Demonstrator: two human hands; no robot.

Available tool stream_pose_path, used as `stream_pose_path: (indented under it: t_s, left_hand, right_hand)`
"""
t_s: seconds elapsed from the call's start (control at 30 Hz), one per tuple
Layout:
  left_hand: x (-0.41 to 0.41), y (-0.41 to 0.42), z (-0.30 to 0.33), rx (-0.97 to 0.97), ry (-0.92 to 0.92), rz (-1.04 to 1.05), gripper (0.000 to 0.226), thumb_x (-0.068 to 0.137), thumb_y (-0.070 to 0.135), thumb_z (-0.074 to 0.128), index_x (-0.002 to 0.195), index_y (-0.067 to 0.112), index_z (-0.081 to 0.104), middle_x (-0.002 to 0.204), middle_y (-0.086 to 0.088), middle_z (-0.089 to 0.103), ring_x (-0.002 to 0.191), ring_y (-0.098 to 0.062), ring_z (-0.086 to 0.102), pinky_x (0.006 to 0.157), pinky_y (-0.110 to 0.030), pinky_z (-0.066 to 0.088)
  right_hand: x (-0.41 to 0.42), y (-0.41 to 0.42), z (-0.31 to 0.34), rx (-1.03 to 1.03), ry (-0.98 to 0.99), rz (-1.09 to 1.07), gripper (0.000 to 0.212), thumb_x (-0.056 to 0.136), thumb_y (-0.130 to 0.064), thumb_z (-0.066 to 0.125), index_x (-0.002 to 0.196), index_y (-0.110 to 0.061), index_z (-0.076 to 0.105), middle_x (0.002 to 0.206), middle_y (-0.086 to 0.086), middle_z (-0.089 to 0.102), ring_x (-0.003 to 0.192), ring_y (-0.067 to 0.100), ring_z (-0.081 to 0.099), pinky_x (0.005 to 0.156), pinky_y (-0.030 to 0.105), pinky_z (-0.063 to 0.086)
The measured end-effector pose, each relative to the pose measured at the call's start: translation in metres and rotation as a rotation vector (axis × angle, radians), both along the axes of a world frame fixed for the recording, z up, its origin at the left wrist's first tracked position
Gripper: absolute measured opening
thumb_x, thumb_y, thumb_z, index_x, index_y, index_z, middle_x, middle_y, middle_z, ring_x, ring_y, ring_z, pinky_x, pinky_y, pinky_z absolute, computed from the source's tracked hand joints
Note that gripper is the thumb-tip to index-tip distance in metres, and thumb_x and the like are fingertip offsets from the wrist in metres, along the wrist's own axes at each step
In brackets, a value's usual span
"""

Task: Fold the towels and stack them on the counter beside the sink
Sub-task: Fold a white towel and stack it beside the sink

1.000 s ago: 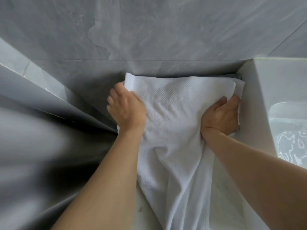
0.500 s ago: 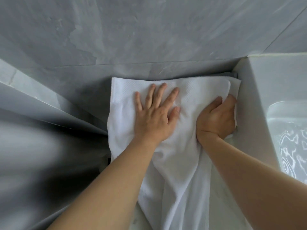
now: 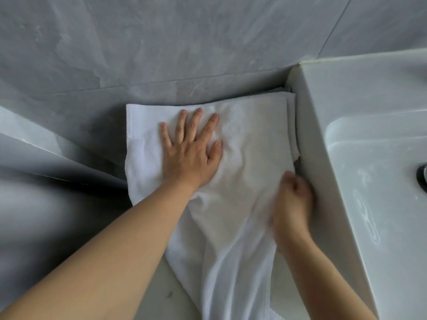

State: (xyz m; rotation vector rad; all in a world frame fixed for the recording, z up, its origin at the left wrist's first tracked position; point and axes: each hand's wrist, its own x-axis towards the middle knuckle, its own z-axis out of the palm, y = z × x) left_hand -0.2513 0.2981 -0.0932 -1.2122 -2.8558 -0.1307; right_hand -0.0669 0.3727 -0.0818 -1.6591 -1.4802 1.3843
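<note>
the near end of one white towel (image 3: 231,250) hung in loose folds toward the camera over the front of the pale counter (image 3: 161,301). the right hand (image 3: 292,199), blurred, sat at the towel's right edge just beside the sink (image 3: 360,158) wall, its fingers curled; whether its grip held cloth i could not tell. further in, the left hand (image 3: 188,150) lay flat on the towel's spread upper part, grip released, five fingers (image 3: 182,125) straight and fanned, pressing it down. under that top layer, folded edges of more white cloth (image 3: 292,125) showed at the right, against the sink; their number was unclear. the towel's far edge lay along the grey wall (image 3: 184,42). two hands, one sink.
</note>
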Motion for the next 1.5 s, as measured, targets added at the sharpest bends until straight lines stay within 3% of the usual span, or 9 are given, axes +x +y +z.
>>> stream_pose_path:
  t_s: [0.13,0.23,0.37,0.57,0.73,0.9,1.2,1.37,1.5]
  left_hand:
    - [0.001,0.001,0.004,-0.005,-0.021,0.006,0.063,0.093,0.057,0.015,0.155,0.045,0.013,0.166,0.009,0.011,0.153,-0.022,0.002,0.118,-0.061,-0.002]
    - [0.002,0.001,0.001,0.010,-0.006,-0.008,0.063,0.093,0.057,0.016,0.155,0.044,0.016,0.165,0.008,0.013,0.153,-0.022,0.004,0.119,-0.061,-0.001]
    - [0.000,-0.001,-0.002,0.005,-0.007,-0.001,0.062,0.094,0.058,0.016,0.155,0.045,0.014,0.165,0.009,0.012,0.153,-0.022,0.004,0.119,-0.060,-0.003]
    - [0.006,-0.005,0.018,-0.015,-0.111,-0.027,0.061,0.098,0.051,0.022,0.157,0.037,0.011,0.167,0.003,0.004,0.153,-0.025,-0.005,0.118,-0.060,-0.007]
    - [0.108,-0.089,0.030,0.281,-0.061,-0.063,0.060,0.094,0.033,0.040,0.151,0.018,0.037,0.157,-0.008,0.032,0.148,-0.032,0.022,0.120,-0.058,0.005]
    - [0.189,-0.170,-0.001,0.062,-0.238,0.001,0.056,0.098,0.035,0.033,0.150,0.013,0.042,0.156,-0.013,0.036,0.146,-0.036,0.028,0.112,-0.063,0.025]
    - [0.191,-0.169,-0.016,0.051,-0.226,0.097,0.063,0.095,0.053,0.025,0.152,0.029,0.035,0.163,-0.001,0.024,0.152,-0.024,0.010,0.123,-0.051,0.007]
    - [0.191,-0.170,-0.020,0.135,-0.215,0.117,0.062,0.098,0.053,0.015,0.151,0.032,0.036,0.163,0.002,0.025,0.152,-0.021,0.010,0.123,-0.048,0.005]
    - [0.194,-0.168,-0.024,0.220,-0.145,0.173,0.057,0.101,0.045,0.016,0.145,0.026,0.047,0.156,-0.001,0.038,0.148,-0.025,0.024,0.121,-0.051,0.013]
  right_hand:
    - [-0.003,-0.003,0.004,0.072,-0.002,-0.145,0.034,0.100,-0.039,0.041,0.081,-0.016,0.056,0.077,0.000,0.064,0.075,0.022,0.061,0.075,0.038,0.052]
    - [0.024,-0.024,-0.007,0.323,-0.180,0.132,0.029,0.099,-0.043,0.040,0.101,-0.018,0.054,0.087,-0.005,0.064,0.076,0.019,0.062,0.067,0.031,0.048]
    - [0.058,-0.029,-0.025,0.743,-0.467,0.557,0.036,0.094,-0.026,0.042,0.100,-0.001,0.067,0.060,0.014,0.063,0.046,0.034,0.058,0.044,0.031,0.043]
    - [0.050,-0.026,-0.029,0.669,-0.554,0.517,0.021,0.096,-0.016,0.052,0.113,-0.008,0.062,0.068,0.015,0.067,0.058,0.037,0.062,0.052,0.030,0.037]
    - [0.048,-0.025,-0.032,0.700,-0.616,0.536,0.024,0.099,-0.023,0.045,0.115,-0.010,0.058,0.070,0.015,0.065,0.061,0.037,0.060,0.053,0.034,0.040]
    - [0.049,-0.026,-0.028,0.696,-0.632,0.552,0.025,0.100,-0.025,0.042,0.116,-0.011,0.055,0.074,0.016,0.066,0.066,0.038,0.061,0.055,0.034,0.032]
    - [0.050,-0.022,-0.038,0.763,-0.497,0.530,0.027,0.100,-0.029,0.040,0.119,-0.013,0.051,0.087,0.015,0.069,0.076,0.039,0.063,0.060,0.036,0.036]
    - [0.066,-0.036,-0.027,0.568,-0.228,0.451,0.046,0.095,-0.036,0.046,0.137,-0.018,0.040,0.097,0.002,0.065,0.088,0.027,0.060,0.078,0.038,0.049]
    - [0.113,-0.092,-0.029,0.543,-0.189,0.388,0.049,0.091,-0.038,0.053,0.132,-0.012,0.046,0.125,0.004,0.053,0.118,0.021,0.041,0.109,0.035,0.028]
